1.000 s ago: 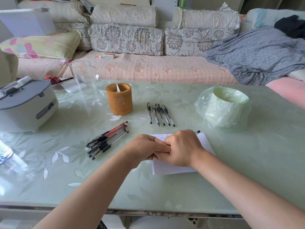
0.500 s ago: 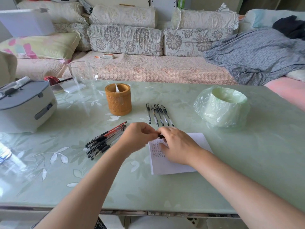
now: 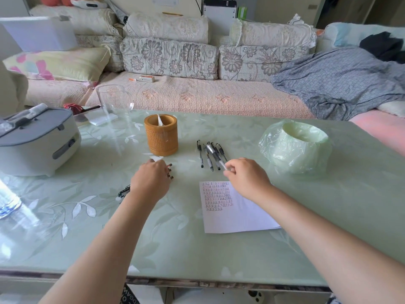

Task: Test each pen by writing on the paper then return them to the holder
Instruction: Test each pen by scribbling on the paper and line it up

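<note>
A round bamboo pen holder (image 3: 161, 138) stands mid-table. Right of it, several black pens (image 3: 205, 155) lie in a row. My right hand (image 3: 245, 177) holds a clear black-capped pen (image 3: 215, 156) over that row. My left hand (image 3: 151, 182) rests palm down on a loose bundle of pens (image 3: 123, 191), fingers curled; their ends stick out at both sides and I cannot tell if it grips one. The white paper (image 3: 232, 208) with lines of small writing lies between my forearms.
A grey and white appliance (image 3: 37, 140) sits at the left. A glass jug (image 3: 114, 103) stands behind the holder. A green bowl wrapped in plastic (image 3: 295, 145) is at the right. A sofa with cushions runs behind the glass-topped table (image 3: 197, 249).
My hands were joined over the paper; they have parted. The right hand moved up to the pen row with a pen, the left moved onto the bundle. The paper's writing shows now.
</note>
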Demonstrator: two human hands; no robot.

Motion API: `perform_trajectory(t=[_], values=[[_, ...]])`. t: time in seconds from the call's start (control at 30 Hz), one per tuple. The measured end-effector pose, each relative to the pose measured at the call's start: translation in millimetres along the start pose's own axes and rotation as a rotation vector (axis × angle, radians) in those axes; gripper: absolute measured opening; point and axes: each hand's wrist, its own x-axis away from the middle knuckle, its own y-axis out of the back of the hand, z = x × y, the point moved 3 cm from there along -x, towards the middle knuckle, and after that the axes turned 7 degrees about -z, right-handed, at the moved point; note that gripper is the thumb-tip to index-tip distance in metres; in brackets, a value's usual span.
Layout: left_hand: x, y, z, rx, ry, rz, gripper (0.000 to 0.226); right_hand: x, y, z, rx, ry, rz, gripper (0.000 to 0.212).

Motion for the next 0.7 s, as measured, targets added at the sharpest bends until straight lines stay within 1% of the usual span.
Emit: perform_trajectory(t=[0.1,0.23,0.37,0.47,0.53,0.7], values=[[2,-2,-1,-0.125,-0.012,0.071,0.023,-17,-6,-16,-0.056,-0.112,-0.058,0.020],[0,-7,-7,-0.207,-0.024,0.072,0.024,-33,-16,-38,-0.040,-0.228,-0.091,0.031],[-4,-11,-13,-0.224,-0.069,0.061,0.026,-48,-28,-48,-0.044,-0.259,-0.076,0.032],[-6,-14,-19,-0.236,-0.105,0.067,0.021,-53,-35,-47,-0.020,-0.229,-0.056,0.039],[-7,-16,-23,-0.213,-0.142,0.059,0.016,-56,-38,-47,-0.007,-0.200,-0.052,0.041],[-6,-11,-36,-0.010,-0.242,-0.010,0.019,-55,-38,-49,0.011,-0.192,-0.028,0.047]])
